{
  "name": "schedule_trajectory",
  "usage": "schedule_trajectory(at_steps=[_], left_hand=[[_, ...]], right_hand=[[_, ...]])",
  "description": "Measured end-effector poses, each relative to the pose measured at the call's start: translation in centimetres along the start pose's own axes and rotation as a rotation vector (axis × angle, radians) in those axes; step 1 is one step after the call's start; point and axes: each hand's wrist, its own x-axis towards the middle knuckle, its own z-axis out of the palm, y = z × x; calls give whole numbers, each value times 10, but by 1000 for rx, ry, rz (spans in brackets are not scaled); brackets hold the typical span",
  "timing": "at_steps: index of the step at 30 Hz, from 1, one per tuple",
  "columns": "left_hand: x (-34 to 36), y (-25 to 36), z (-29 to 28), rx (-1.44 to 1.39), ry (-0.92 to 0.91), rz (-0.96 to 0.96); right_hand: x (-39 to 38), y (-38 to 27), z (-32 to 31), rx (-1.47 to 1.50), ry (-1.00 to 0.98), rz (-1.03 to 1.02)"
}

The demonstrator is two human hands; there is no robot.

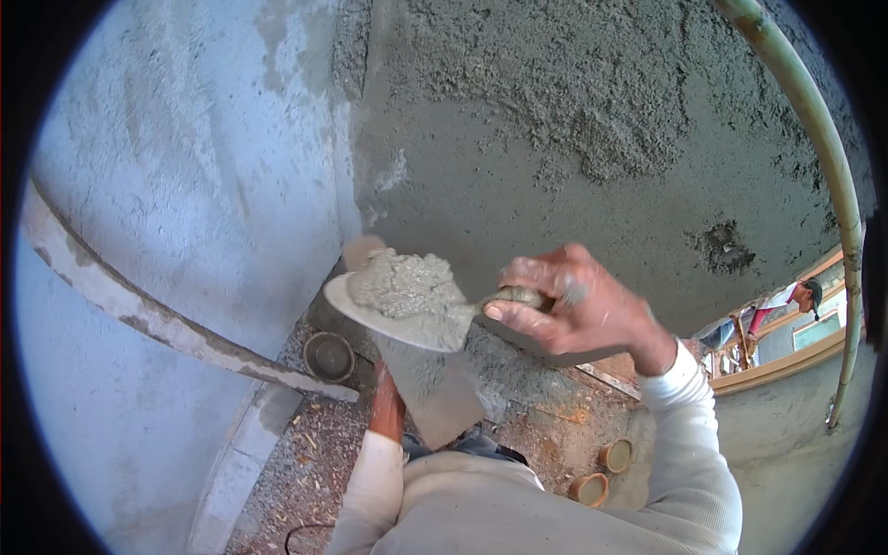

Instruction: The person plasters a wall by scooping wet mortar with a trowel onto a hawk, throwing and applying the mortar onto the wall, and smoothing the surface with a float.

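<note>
My right hand (573,305), closed and smeared with grey, grips a trowel handle (518,298). The trowel blade (435,335) carries a heaped lump of wet grey mortar (402,282). It is over a flat mortar-smeared board (442,416), which my left hand (387,398) holds at its left side, fingers partly hidden behind it. Ahead is a wall (509,213) with grey plaster, rough at the top and smoother lower down, beside a pale bluish wall (185,139) on the left.
A bowed pale strip (166,310) crosses the left side. A pole (832,157) runs down the right. A round container (328,356) and small pots (615,455) sit low on the debris-strewn floor (546,425). A person (786,296) appears in an opening at right.
</note>
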Motion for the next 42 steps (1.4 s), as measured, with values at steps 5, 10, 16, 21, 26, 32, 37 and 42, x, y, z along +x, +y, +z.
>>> schedule_trajectory(at_steps=[5,10,16,21,26,32,37,42], left_hand=[[-60,1,-28,-67,148,83],[-92,-5,-30,-139,186,140],[-61,28,13,-183,48,270],[-10,30,-6,-186,-63,211],[9,-9,35,-101,-101,213],[8,-64,57,-31,-54,196],[-14,-77,43,-39,33,193],[-47,-72,17,-62,155,243]], right_hand=[[42,73,-44,740,-264,247],[1,167,-158,-74,826,429],[-50,72,-78,7,269,317],[-84,40,53,-110,-452,168],[-60,62,66,-217,-430,236],[-64,71,40,-518,-152,40],[-45,40,-18,-467,-166,-56],[-18,53,-75,100,-224,-171]])
